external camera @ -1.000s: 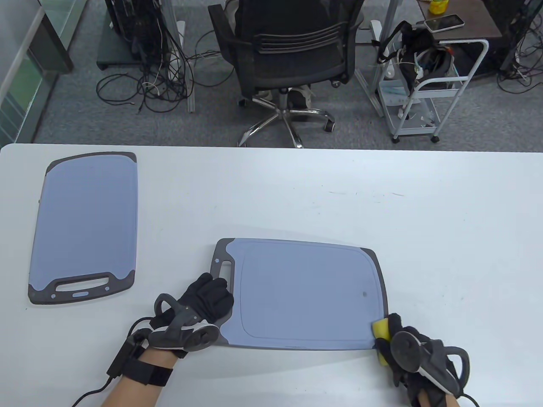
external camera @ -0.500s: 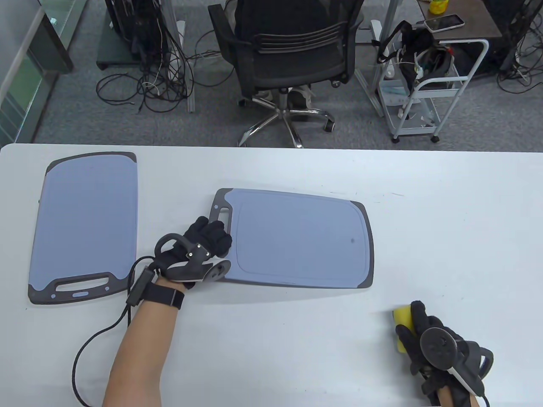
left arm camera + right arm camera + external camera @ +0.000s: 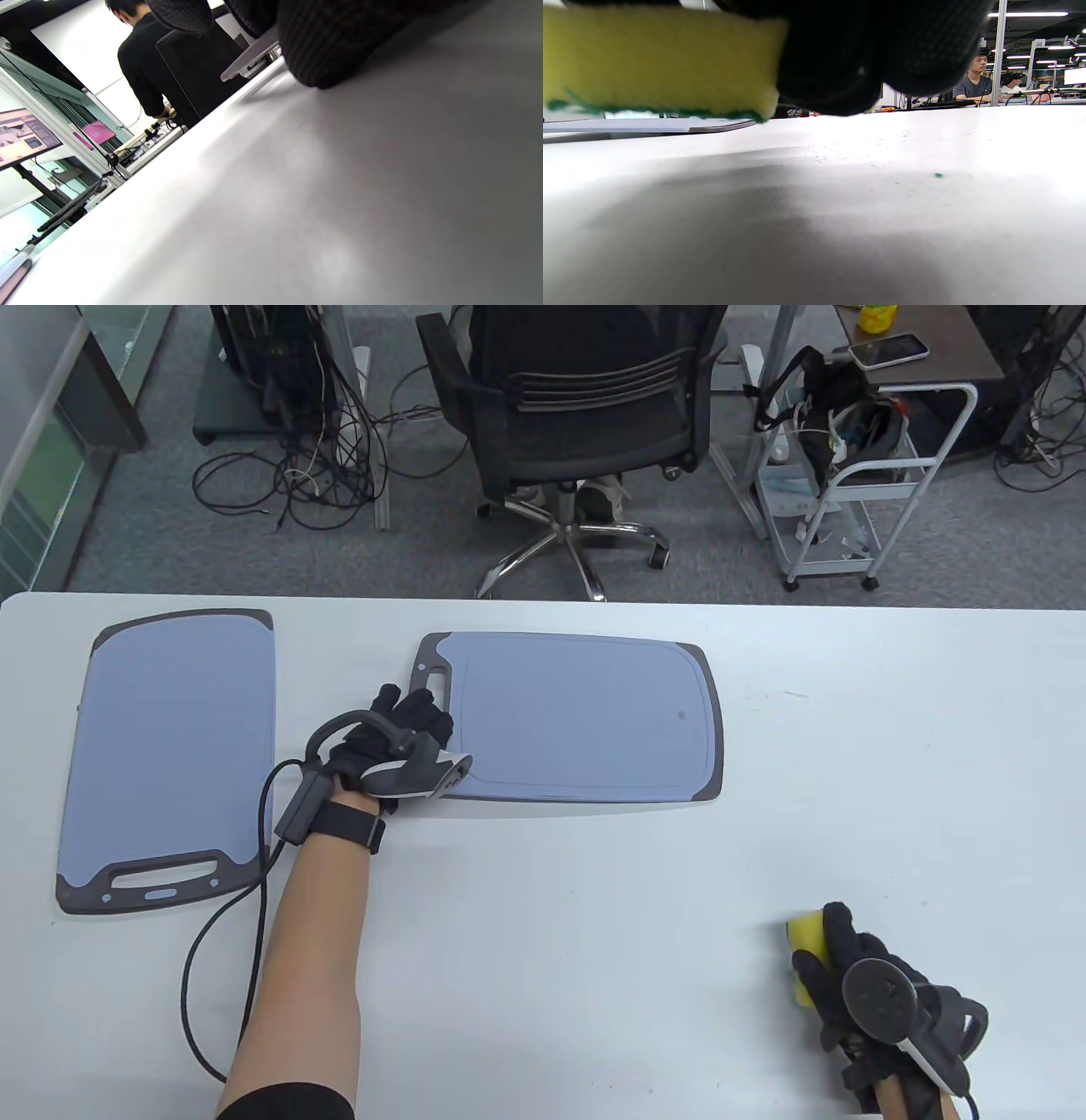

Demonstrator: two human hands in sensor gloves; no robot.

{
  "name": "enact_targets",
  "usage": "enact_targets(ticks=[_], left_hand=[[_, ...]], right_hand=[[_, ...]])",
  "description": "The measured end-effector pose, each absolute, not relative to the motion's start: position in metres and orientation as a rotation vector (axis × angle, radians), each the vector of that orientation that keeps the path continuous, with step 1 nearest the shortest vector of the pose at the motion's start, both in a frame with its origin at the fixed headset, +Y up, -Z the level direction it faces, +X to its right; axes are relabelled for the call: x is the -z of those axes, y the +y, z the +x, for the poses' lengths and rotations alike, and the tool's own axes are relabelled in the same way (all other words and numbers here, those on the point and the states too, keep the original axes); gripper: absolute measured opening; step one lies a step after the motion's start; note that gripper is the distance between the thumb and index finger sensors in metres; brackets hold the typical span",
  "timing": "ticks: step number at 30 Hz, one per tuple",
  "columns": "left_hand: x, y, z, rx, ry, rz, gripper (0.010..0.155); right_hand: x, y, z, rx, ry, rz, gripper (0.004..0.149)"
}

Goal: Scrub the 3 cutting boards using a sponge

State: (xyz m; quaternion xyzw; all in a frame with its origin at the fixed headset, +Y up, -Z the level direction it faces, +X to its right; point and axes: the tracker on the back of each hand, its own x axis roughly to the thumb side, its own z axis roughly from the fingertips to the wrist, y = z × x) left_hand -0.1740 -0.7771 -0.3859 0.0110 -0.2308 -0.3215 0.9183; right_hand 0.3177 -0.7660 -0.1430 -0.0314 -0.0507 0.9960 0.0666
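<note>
Fingers (image 3: 416, 711) of left hand (image 3: 394, 746) grip cutting board (image 3: 585, 721) handle end

The worktop (image 3: 594, 899) is plain white. Both cutting boards, the left cutting board (image 3: 174, 746) and the middle cutting board (image 3: 577, 721), are a soft slate blue with dark grey ends and handles; the middle one carries a small dark spot. The sponge (image 3: 804, 943) is bright yellow, with a green scouring layer along its underside in the right wrist view. The left hand (image 3: 399, 729) and right hand (image 3: 836, 976) wear black gloves with grey-and-white trackers. The floor is grey carpet under a black office chair (image 3: 577, 407).
</note>
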Motion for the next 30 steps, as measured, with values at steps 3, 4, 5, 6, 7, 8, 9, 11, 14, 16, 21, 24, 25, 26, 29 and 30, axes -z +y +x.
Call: enact_targets(ticks=[3, 4, 5, 6, 7, 8, 9, 11, 14, 16, 21, 24, 25, 26, 29, 30], left_hand=[[0.380, -0.776, -0.175, 0.683, -0.501, -0.009, 0.076], [0.378, -0.777, -0.178, 0.698, -0.494, -0.037, 0.076], [0.377, -0.778, -0.180, 0.699, -0.496, -0.080, 0.078], [0.372, -0.776, -0.185, 0.679, -0.468, -0.083, 0.078], [0.368, -0.774, -0.188, 0.646, -0.459, -0.081, 0.078], [0.365, -0.772, -0.191, 0.632, -0.446, -0.076, 0.077], [0.358, -0.770, -0.195, 0.620, -0.415, -0.082, 0.078], [0.345, -0.765, -0.205, 0.592, -0.381, -0.093, 0.078], [0.319, -0.755, -0.231, 0.540, -0.271, -0.122, 0.078], [0.302, -0.751, -0.253, 0.487, -0.188, -0.140, 0.081], [0.254, -0.756, -0.308, 0.352, -0.008, -0.207, 0.085], [0.230, -0.767, -0.331, 0.295, 0.078, -0.210, 0.086], [0.224, -0.769, -0.336, 0.287, 0.092, -0.198, 0.086], [0.219, -0.770, -0.341, 0.275, 0.114, -0.175, 0.085], [0.209, -0.772, -0.354, 0.233, 0.189, -0.192, 0.085], [0.208, -0.772, -0.359, 0.215, 0.217, -0.197, 0.083]], right_hand=[[0.143, -0.766, 0.318, -3.000, -0.154, -0.101, 0.073], [0.143, -0.765, 0.318, -3.001, -0.156, -0.100, 0.073], [0.143, -0.765, 0.318, -3.001, -0.157, -0.100, 0.073], [0.143, -0.765, 0.318, -2.996, -0.161, -0.101, 0.073], [0.142, -0.764, 0.318, -2.995, -0.167, -0.102, 0.073], [0.142, -0.764, 0.318, -2.994, -0.171, -0.103, 0.073], [0.141, -0.763, 0.319, -2.991, -0.179, -0.107, 0.072], [0.140, -0.762, 0.320, -2.981, -0.192, -0.111, 0.073], [0.140, -0.761, 0.323, -2.959, -0.195, -0.126, 0.073], [0.140, -0.761, 0.323, -2.964, -0.190, -0.133, 0.073], [0.137, -0.760, 0.323, -2.955, -0.197, -0.143, 0.073], [0.135, -0.759, 0.323, -2.946, -0.207, -0.151, 0.073], [0.134, -0.759, 0.324, -2.945, -0.209, -0.154, 0.073], [0.133, -0.759, 0.324, -2.943, -0.211, -0.158, 0.073], [0.132, -0.761, 0.326, -2.939, -0.202, -0.176, 0.073], [0.132, -0.761, 0.326, -2.938, -0.199, -0.180, 0.073]])
